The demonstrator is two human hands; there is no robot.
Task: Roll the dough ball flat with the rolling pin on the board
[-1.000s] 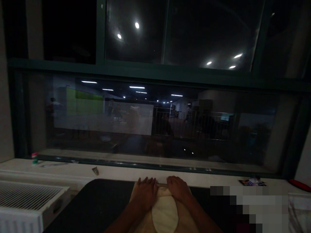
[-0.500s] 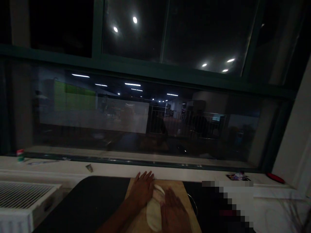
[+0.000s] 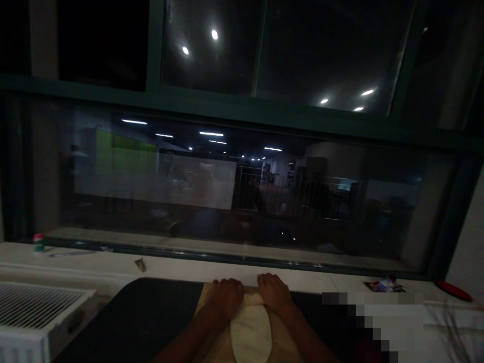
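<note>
A pale, flat, oval piece of dough (image 3: 251,333) lies lengthwise on a wooden board (image 3: 204,348). Its far end shows a folded or rolled strip between my hands. At that end's left corner is my left hand (image 3: 227,297), fingers curled down and closed on the dough. My right hand (image 3: 274,293) grips the right corner the same way, its fingers bent over the far edge. Both sets of fingertips are partly hidden. The board rests on a dark tabletop (image 3: 151,317).
Beyond the table runs a white windowsill (image 3: 98,264) beneath a dark, reflecting window. On it are a small red-and-green container (image 3: 38,242), a small crumpled piece (image 3: 140,264), a colourful packet (image 3: 385,285) and a red object (image 3: 454,290). A white radiator (image 3: 41,312) stands at left.
My right hand has moved from flat beside the dough to its far right corner. My left fingers have curled in. The dough looks wider and straighter, and the view has shifted slightly.
</note>
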